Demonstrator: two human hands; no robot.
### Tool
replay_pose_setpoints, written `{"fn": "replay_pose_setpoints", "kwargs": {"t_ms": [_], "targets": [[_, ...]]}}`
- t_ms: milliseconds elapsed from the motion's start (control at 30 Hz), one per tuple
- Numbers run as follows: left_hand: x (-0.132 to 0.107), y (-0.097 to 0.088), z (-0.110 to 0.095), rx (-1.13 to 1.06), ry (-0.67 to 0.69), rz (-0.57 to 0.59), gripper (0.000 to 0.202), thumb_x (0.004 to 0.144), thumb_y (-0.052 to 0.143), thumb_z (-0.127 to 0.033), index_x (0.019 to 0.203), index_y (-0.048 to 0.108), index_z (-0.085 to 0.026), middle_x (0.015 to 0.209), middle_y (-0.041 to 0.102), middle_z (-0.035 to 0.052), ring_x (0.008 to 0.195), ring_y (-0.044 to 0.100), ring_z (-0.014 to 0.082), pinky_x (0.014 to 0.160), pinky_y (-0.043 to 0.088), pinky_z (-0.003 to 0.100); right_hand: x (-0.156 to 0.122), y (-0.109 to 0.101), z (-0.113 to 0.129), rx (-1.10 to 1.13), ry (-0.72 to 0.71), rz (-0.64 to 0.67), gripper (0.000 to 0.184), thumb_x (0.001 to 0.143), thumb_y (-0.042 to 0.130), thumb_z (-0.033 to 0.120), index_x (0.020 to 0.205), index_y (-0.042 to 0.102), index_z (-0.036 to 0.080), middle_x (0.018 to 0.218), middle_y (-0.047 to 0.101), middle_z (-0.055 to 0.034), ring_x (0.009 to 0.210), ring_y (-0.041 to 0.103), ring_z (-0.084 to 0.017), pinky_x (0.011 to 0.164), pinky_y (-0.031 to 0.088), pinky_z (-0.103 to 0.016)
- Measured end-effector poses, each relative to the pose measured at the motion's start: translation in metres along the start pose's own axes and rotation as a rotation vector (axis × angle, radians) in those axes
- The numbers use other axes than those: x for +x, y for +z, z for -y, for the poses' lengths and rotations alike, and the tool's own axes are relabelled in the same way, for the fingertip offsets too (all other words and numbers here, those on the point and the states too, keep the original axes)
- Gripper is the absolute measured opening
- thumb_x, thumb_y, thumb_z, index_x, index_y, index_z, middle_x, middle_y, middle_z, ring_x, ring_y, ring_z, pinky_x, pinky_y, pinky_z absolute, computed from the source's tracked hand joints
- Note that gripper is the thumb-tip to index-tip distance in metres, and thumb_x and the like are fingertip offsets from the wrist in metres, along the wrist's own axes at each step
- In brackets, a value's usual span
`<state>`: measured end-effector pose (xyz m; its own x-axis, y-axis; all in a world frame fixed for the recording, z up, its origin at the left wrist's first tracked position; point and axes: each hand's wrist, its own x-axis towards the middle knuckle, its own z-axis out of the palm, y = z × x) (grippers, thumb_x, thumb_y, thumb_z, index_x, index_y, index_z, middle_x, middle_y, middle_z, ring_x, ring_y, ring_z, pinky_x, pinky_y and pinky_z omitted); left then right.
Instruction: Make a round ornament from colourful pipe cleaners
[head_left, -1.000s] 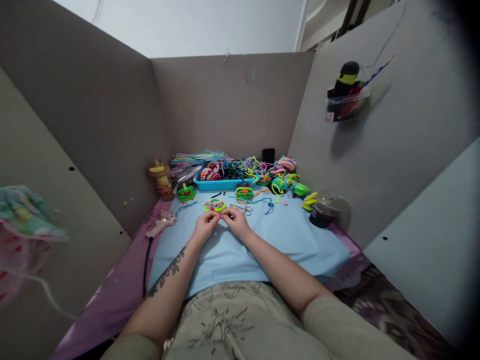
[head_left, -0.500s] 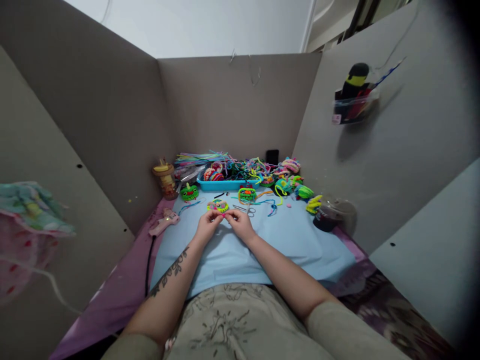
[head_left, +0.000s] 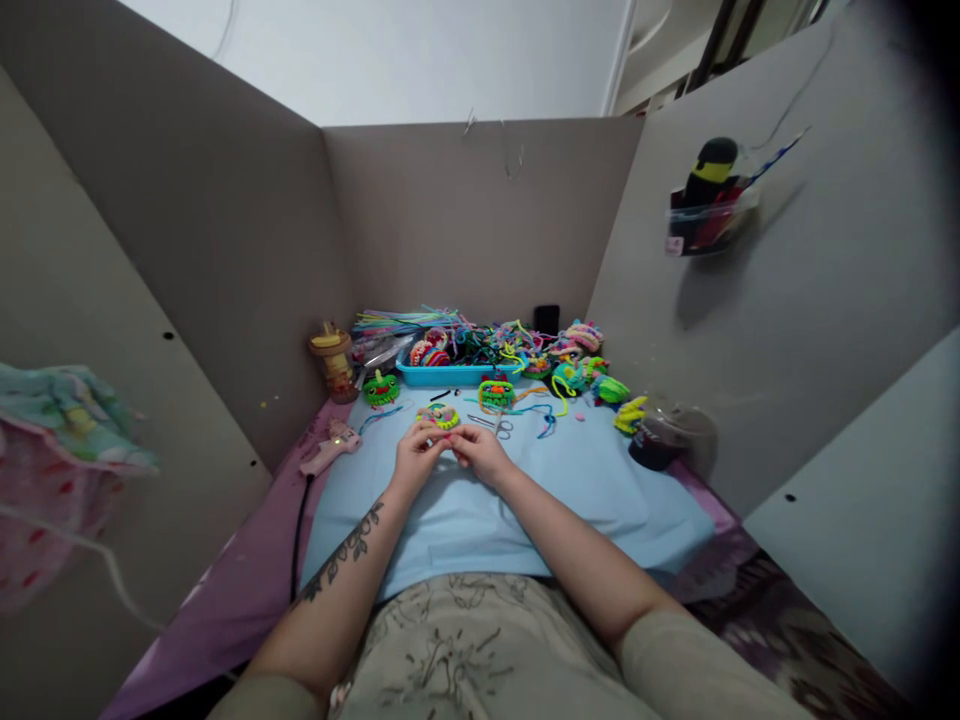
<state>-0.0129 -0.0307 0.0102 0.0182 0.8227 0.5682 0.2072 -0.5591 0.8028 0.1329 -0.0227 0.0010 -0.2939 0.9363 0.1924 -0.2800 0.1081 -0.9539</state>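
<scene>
My left hand (head_left: 412, 461) and my right hand (head_left: 480, 453) meet fingertip to fingertip over the light blue mat (head_left: 585, 480). Both are pinched together on something small between them that I cannot make out. Just beyond the fingers lies a round yellow and pink pipe-cleaner piece (head_left: 438, 414). A pair of small scissors (head_left: 495, 425) lies to the right of my right hand. A green and orange pipe-cleaner figure (head_left: 496, 392) stands further back.
A blue tray (head_left: 450, 374) full of coloured pipe cleaners sits at the back. A pink glue gun (head_left: 327, 449) with a black cord lies left. A jar (head_left: 334, 362) stands back left, a dark lidded cup (head_left: 660, 440) right. Grey panels enclose the space.
The hands have stayed together at the same spot on the mat, with only slight finger movement. The camera has tilted a little.
</scene>
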Motion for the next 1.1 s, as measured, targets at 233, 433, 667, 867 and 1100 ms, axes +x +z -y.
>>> {"fn": "replay_pose_setpoints", "kwargs": {"t_ms": [233,433,667,867,1100], "targets": [[-0.006,0.004,0.002,0.163,0.160,0.021,0.010,0.079,0.063,-0.027,0.079,0.070,-0.020,0.082,0.062,0.0054,0.076,0.057,0.0160,0.069,0.045,0.028,0.002,-0.005,0.002,0.126,0.183,0.021,0.032,0.061,0.076,0.041,0.064,0.062,0.013,0.046,0.049,0.0053,0.035,0.034,-0.002,0.033,0.018,-0.016],[-0.007,0.006,0.001,0.297,0.236,0.045,0.013,0.084,0.056,-0.023,0.082,0.067,-0.018,0.083,0.063,0.0064,0.079,0.058,0.0169,0.074,0.047,0.030,0.005,-0.009,0.000,0.180,0.285,0.038,0.036,0.056,0.080,0.040,0.066,0.059,0.012,0.046,0.051,0.0055,0.035,0.033,-0.001,0.030,0.014,-0.013],[-0.009,0.006,0.005,0.256,0.263,0.074,0.022,0.082,0.060,-0.023,0.103,0.063,-0.019,0.098,0.063,0.0072,0.074,0.059,0.0133,0.062,0.050,0.025,0.005,-0.012,0.005,0.308,0.294,0.036,0.033,0.058,0.080,0.036,0.069,0.060,0.013,0.050,0.052,0.0052,0.036,0.031,0.000,0.031,0.016,-0.012],[-0.011,0.006,0.001,0.258,0.266,0.057,0.022,0.084,0.057,-0.023,0.105,0.063,-0.019,0.102,0.061,0.0090,0.078,0.060,0.0137,0.059,0.050,0.024,0.004,-0.014,0.004,0.329,0.318,0.084,0.032,0.059,0.080,0.034,0.076,0.062,0.014,0.053,0.054,0.0038,0.038,0.032,0.000,0.033,0.014,-0.012],[-0.010,0.005,0.001,0.267,0.284,0.039,0.014,0.084,0.057,-0.021,0.095,0.066,-0.019,0.095,0.062,0.0071,0.087,0.060,0.0161,0.069,0.051,0.026,0.003,-0.013,0.001,0.339,0.292,0.121,0.034,0.061,0.080,0.039,0.072,0.061,0.014,0.054,0.050,0.0037,0.042,0.035,-0.002,0.033,0.015,-0.012]]}}
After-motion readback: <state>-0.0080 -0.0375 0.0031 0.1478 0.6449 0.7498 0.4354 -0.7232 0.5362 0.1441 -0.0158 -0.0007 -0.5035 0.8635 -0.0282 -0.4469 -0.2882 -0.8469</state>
